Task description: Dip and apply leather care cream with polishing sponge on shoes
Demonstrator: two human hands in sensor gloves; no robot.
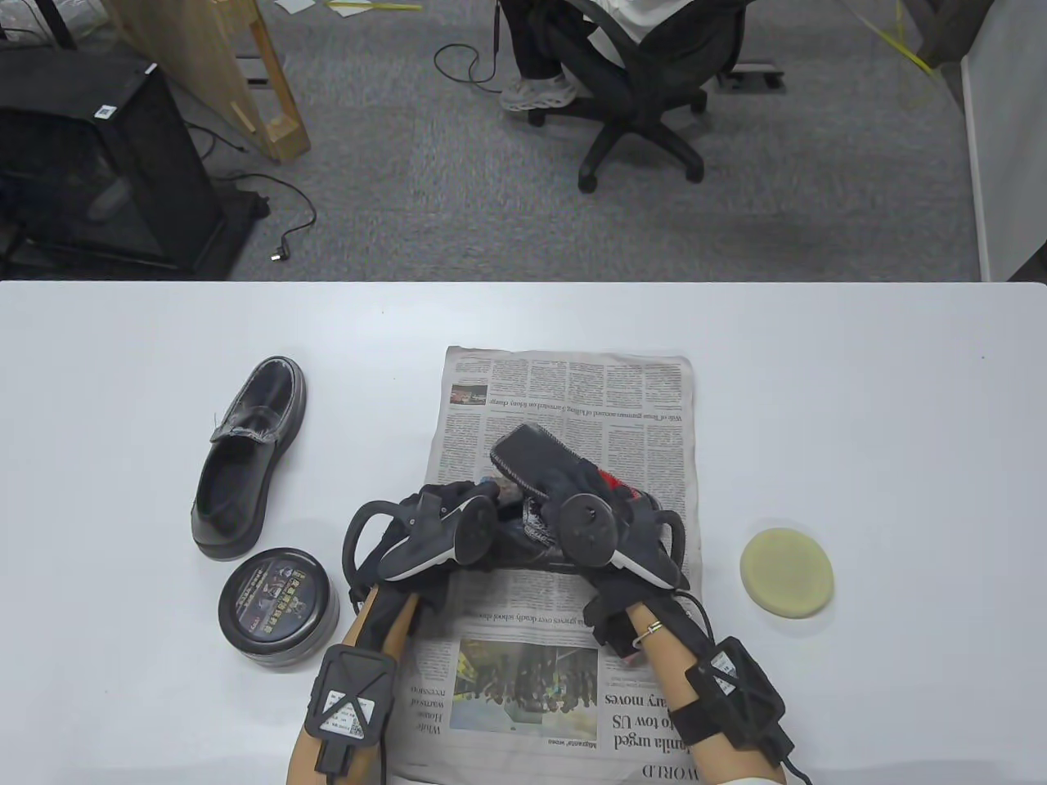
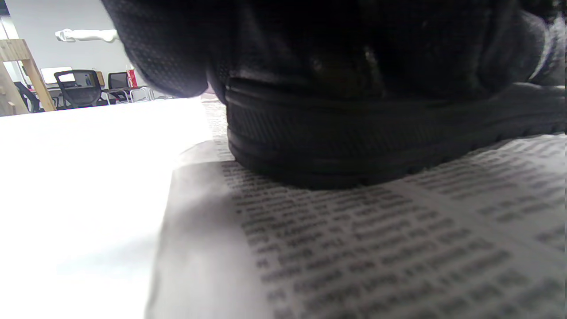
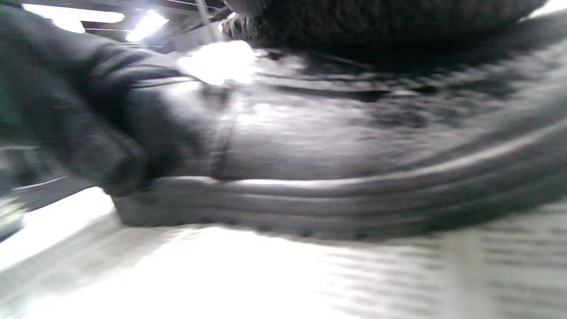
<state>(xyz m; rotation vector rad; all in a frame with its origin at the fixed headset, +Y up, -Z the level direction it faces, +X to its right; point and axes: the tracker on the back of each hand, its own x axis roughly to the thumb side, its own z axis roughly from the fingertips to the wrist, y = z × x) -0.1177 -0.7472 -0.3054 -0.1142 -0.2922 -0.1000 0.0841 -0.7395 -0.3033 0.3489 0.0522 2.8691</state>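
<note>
A white bench [image 1: 818,392] stands on grey carpet, an office chair [image 1: 646,98] beyond. On the newspaper [image 1: 572,392], both hands' fingers curl round a black shoe [image 2: 376,133]: left hand [image 1: 433,531], right hand [image 1: 605,523]. The second loafer [image 1: 245,458] and cream tin [image 1: 278,607] lie left, the sponge [image 1: 787,572] right.

Both forearms enter from 6 o'clock, converging toward centre. Left hand [image 1: 438,523] points to 1 o'clock, gloved fingers curled down. Right hand [image 1: 593,511] angles to 11 o'clock, fingers likewise curled. Hands nearly touching.
</note>
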